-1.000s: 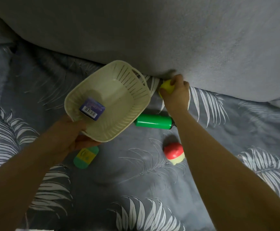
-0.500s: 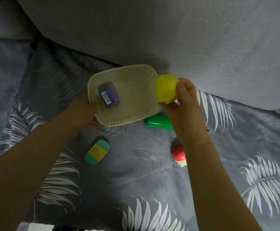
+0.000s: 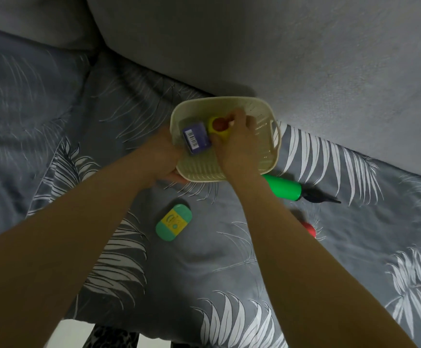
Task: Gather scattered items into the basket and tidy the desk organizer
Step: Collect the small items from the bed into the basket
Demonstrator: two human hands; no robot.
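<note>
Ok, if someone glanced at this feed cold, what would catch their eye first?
Probably the cream basket up against the grey cushion, with the right hand inside it holding a yellow toy beside a purple box, and the left hand gripping the basket's near edge. Next, the bright bits loose on the leaf-print sheet: a green and yellow case between the forearms and a green pump just right of the basket.
</note>
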